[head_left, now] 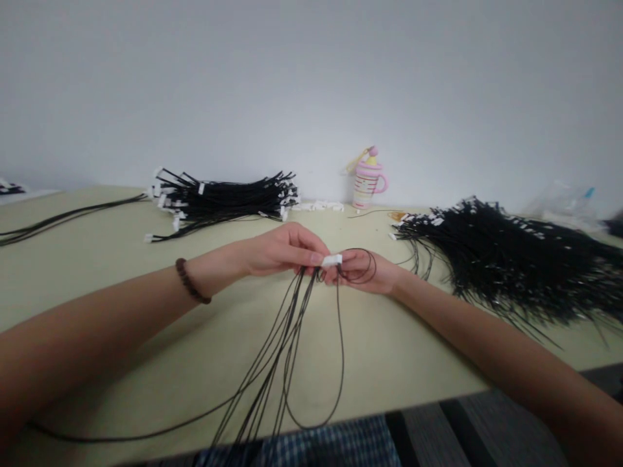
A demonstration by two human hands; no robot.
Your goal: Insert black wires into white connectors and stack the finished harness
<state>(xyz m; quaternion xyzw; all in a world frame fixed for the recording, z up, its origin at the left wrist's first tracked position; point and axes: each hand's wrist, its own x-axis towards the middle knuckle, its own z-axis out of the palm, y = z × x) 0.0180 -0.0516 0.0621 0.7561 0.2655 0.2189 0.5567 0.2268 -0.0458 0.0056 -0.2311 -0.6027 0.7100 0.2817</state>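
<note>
White connector housing [333, 260] pinched in the left hand [282, 250] above the surface [409, 350]; right hand [368, 272] curls beside it, grip unclear.
Probably light and stiff, black wires [292, 308] limp; best held by its sides.

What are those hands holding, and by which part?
The left hand pinches a white plug by its left end. The right hand is by its other end, its exact hold unclear.

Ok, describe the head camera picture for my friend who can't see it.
A left hand and right hand meet at a white connector with dark wires dangling below, over a pale table. Farther back: a wire bundle, pink-handled cup and wire pile.
</note>
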